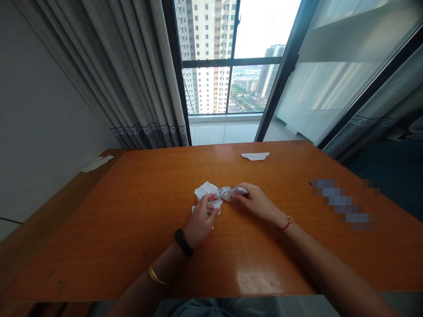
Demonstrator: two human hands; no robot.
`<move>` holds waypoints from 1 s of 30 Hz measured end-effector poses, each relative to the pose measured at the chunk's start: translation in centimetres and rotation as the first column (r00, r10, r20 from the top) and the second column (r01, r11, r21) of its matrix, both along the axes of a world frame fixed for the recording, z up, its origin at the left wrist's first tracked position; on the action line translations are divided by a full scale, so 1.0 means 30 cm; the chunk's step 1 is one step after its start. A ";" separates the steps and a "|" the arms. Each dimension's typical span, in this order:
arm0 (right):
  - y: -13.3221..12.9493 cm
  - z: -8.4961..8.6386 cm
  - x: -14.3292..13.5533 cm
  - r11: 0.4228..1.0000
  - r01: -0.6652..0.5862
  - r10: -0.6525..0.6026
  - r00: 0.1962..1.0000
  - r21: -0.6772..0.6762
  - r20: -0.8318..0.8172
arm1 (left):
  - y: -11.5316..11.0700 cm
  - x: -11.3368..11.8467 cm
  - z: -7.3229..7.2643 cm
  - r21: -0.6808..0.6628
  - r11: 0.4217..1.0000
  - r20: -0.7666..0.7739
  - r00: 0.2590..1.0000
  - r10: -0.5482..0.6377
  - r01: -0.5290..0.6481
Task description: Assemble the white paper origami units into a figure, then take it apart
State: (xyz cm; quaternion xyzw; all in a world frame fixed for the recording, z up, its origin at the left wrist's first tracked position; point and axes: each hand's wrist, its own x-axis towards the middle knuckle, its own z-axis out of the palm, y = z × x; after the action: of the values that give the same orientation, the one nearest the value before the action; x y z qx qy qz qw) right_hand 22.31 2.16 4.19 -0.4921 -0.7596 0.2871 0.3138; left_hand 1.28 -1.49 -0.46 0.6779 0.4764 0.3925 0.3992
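White folded paper with several flaps lies at the middle of the wooden table. My left hand is over the lower part of this paper, its fingers curled onto it. A narrower, creased paper piece extends from the folded paper to the right. My right hand pinches that piece between thumb and fingers. Where the two paper parts meet, between my hands, the folds are too small to make out.
A flat folded paper strip lies near the table's far edge. Another pale paper rests at the far left. A blurred, pixelated object is on the right. Beyond the table are curtains and a window.
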 end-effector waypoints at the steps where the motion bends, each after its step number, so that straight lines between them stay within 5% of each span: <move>1: -0.001 -0.004 -0.003 0.999 -0.014 0.013 1.000 -0.041 -0.024 | 0.001 0.002 -0.002 -0.018 1.000 -0.009 1.000 -0.008 0.008; 7: -0.067 0.002 -0.080 0.903 -0.278 0.119 0.895 -0.329 -0.431 | -0.017 0.013 0.037 0.034 0.991 -0.166 0.979 -0.119 0.126; 11: -0.071 0.028 -0.062 0.960 -0.132 0.033 0.928 -0.245 -0.370 | -0.025 0.007 0.055 0.014 0.984 -0.209 0.963 -0.171 0.178; 15: -0.006 0.012 0.009 0.945 -0.167 0.083 0.954 -0.280 -0.289 | -0.023 -0.002 0.056 -0.073 0.952 -0.142 0.942 -0.304 0.297; 18: 0.098 -0.029 0.098 0.919 0.179 -0.291 0.909 -0.352 -0.299 | -0.016 -0.004 0.052 -0.080 0.968 -0.051 0.969 -0.243 0.239; 20: 0.181 -0.059 0.177 0.803 0.490 -0.574 0.789 -0.339 -0.220 | -0.011 -0.004 0.045 -0.080 0.980 -0.020 0.983 -0.183 0.181; 26: 0.321 -0.109 0.368 0.563 0.815 -0.821 0.571 -0.139 0.022 | -0.001 -0.008 0.031 -0.033 0.994 -0.048 0.993 -0.107 0.106; 30: 0.312 -0.120 0.367 0.461 0.886 -0.886 0.456 0.049 0.081 | 0.022 -0.030 0.038 0.072 0.981 -0.032 0.983 0.183 -0.180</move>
State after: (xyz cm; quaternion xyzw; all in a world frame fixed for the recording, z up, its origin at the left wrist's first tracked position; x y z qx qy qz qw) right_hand 33.31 11.54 0.60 -0.8280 -0.4075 0.0589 0.3807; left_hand 0.38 -0.84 0.67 0.6525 0.5299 0.4304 0.3289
